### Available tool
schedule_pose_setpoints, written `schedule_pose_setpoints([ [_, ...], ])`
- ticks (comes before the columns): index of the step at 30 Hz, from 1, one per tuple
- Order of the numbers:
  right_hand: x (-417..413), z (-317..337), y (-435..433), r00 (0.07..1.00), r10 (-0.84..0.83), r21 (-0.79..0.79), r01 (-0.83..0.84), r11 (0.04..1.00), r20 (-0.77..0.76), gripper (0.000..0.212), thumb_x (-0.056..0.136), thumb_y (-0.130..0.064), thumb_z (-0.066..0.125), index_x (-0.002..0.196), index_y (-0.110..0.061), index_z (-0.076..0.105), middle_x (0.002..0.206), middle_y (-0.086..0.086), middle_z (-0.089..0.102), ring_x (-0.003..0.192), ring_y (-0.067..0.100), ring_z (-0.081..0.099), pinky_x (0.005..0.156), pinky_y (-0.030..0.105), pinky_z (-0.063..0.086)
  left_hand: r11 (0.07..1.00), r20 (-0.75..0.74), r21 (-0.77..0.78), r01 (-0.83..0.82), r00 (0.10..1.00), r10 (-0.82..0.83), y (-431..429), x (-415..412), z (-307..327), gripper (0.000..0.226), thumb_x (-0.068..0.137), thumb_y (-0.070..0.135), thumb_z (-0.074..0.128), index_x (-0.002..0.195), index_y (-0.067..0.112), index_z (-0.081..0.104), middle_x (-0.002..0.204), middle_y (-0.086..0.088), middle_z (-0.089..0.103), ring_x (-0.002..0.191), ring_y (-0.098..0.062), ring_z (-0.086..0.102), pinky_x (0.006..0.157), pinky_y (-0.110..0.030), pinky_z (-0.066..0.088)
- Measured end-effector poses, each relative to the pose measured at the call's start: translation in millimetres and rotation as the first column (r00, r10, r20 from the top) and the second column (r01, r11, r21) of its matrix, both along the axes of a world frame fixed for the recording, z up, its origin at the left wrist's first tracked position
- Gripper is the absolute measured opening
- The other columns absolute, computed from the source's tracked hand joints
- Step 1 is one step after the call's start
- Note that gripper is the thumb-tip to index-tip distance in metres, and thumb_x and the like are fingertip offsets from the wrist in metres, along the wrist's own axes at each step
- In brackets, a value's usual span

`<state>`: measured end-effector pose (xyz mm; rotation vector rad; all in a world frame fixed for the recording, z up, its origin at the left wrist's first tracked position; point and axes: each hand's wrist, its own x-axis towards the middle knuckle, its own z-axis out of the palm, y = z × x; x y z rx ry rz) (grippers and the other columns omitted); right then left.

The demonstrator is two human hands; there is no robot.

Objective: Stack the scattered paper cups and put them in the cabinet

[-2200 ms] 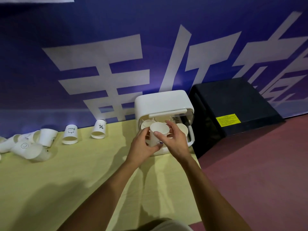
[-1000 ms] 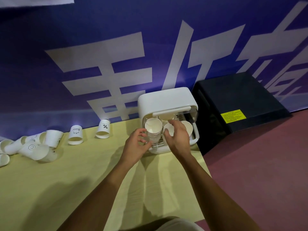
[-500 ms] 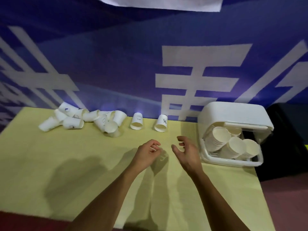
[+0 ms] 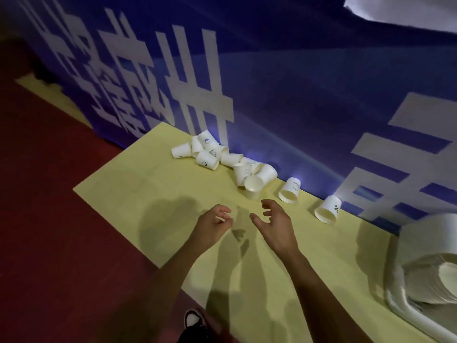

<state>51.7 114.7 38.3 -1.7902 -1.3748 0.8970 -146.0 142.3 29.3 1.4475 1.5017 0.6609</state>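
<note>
Several white paper cups [image 4: 223, 158] lie in a heap on the yellow table [image 4: 138, 194] against the blue banner. Two more cups lie on their sides to the right, one [image 4: 289, 190] nearer the heap and one [image 4: 327, 213] with a percent mark. My left hand [image 4: 212, 225] hovers over the table with loosely curled fingers and holds nothing. My right hand [image 4: 274, 224] is beside it, fingers spread and empty, a short way in front of the nearest cup [image 4: 253, 185]. The white cabinet [image 4: 425, 233] at the right edge holds stacked cups [image 4: 435, 278].
The blue banner [image 4: 272, 95] with white characters runs along the table's back edge. Dark red floor [image 4: 49, 219] lies to the left of the table. A shoe [image 4: 194, 320] shows below the table's front edge.
Both hands let go of the cup stack inside the cabinet and drew back. The view has swung left, and the hands now hover near the scattered cups.
</note>
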Motion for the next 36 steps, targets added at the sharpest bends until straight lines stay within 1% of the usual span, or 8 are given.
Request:
schedule_pose_setpoints([
  [9, -100, -22, 109, 0.996, 0.043, -0.042, -0.040, 0.998, 0.076, 0.056, 0.087, -0.041, 0.074, 0.135, -0.018, 0.055, 0.131, -0.005, 0.060, 0.103, 0.010, 0.061, 0.088, 0.033, 0.052, 0.999, -0.013, 0.018, -0.027, 1.000, 0.027, 112, -95, -25, 0.019, 0.085, 0.020, 0.073, 0.101, 0.027, 0.065, 0.090, 0.007, 0.067, 0.084, -0.014, 0.066, 0.077, -0.018, 0.049],
  [17, -183, -45, 219, 0.992, 0.008, -0.136, 0.009, 0.991, 0.123, 0.058, 0.087, -0.039, 0.074, 0.137, -0.018, 0.053, 0.133, -0.002, 0.059, 0.112, 0.014, 0.060, 0.093, 0.033, 0.050, 0.999, -0.016, -0.043, 0.031, 0.999, -0.031, 249, -187, -45, 0.026, 0.082, 0.019, 0.077, 0.103, 0.024, 0.063, 0.096, 0.005, 0.062, 0.082, -0.013, 0.060, 0.074, -0.017, 0.046],
  [22, -198, -55, 277, 0.968, 0.020, -0.141, 0.016, 0.990, 0.249, 0.058, 0.087, -0.036, 0.074, 0.137, -0.012, 0.056, 0.136, 0.004, 0.059, 0.125, 0.024, 0.051, 0.106, 0.032, 0.039, 0.998, -0.074, 0.032, 0.050, 0.996, -0.048, 327, -212, -65, 0.032, 0.080, 0.009, 0.078, 0.106, 0.019, 0.062, 0.107, -0.002, 0.063, 0.089, -0.021, 0.060, 0.081, -0.029, 0.049],
  [26, -204, -66, 318, 0.939, -0.001, -0.128, 0.048, 0.991, 0.344, 0.058, 0.078, -0.046, 0.064, 0.127, -0.014, 0.059, 0.123, 0.003, 0.062, 0.113, 0.028, 0.054, 0.096, 0.037, 0.042, 0.990, -0.181, 0.114, 0.078, 0.982, -0.057, 379, -221, -87, 0.051, 0.076, 0.012, 0.079, 0.123, 0.011, 0.061, 0.122, -0.007, 0.060, 0.110, -0.028, 0.056, 0.095, -0.038, 0.048],
  [29, -207, -78, 336, 0.915, -0.019, -0.129, 0.077, 0.989, 0.403, 0.064, 0.075, -0.049, 0.060, 0.130, -0.017, 0.057, 0.127, 0.001, 0.058, 0.115, 0.026, 0.050, 0.098, 0.040, 0.041, 0.987, -0.278, 0.115, 0.114, 0.957, -0.078, 405, -221, -107, 0.067, 0.073, 0.024, 0.081, 0.134, 0.017, 0.054, 0.135, -0.004, 0.055, 0.122, -0.029, 0.048, 0.102, -0.037, 0.035],
  [31, -207, -87, 340, 0.898, -0.045, -0.121, 0.109, 0.987, 0.437, 0.064, 0.074, -0.050, 0.059, 0.129, -0.018, 0.056, 0.128, 0.000, 0.057, 0.115, 0.025, 0.049, 0.097, 0.041, 0.041, 0.985, -0.323, 0.090, 0.145, 0.940, -0.109, 414, -218, -118, 0.077, 0.072, 0.032, 0.082, 0.140, 0.022, 0.048, 0.140, -0.002, 0.052, 0.127, -0.029, 0.044, 0.104, -0.040, 0.034],
  [33, -206, -98, 341, 0.879, -0.055, -0.109, 0.121, 0.987, 0.473, 0.063, 0.074, -0.052, 0.055, 0.127, -0.018, 0.056, 0.125, 0.001, 0.058, 0.111, 0.027, 0.050, 0.091, 0.042, 0.043, 0.989, -0.333, 0.056, 0.140, 0.936, -0.114, 417, -215, -128, 0.081, 0.072, 0.033, 0.082, 0.144, 0.023, 0.045, 0.141, -0.002, 0.051, 0.129, -0.030, 0.042, 0.103, -0.042, 0.036],
  [36, -206, -110, 341, 0.848, -0.013, -0.154, 0.111, 0.982, 0.531, 0.062, 0.077, -0.050, 0.049, 0.131, -0.020, 0.054, 0.127, 0.001, 0.057, 0.112, 0.028, 0.051, 0.090, 0.040, 0.041, 0.991, -0.299, 0.051, 0.125, 0.948, -0.105, 417, -208, -138, 0.080, 0.069, 0.031, 0.085, 0.140, 0.022, 0.049, 0.133, -0.003, 0.059, 0.122, -0.031, 0.051, 0.100, -0.044, 0.042],
])
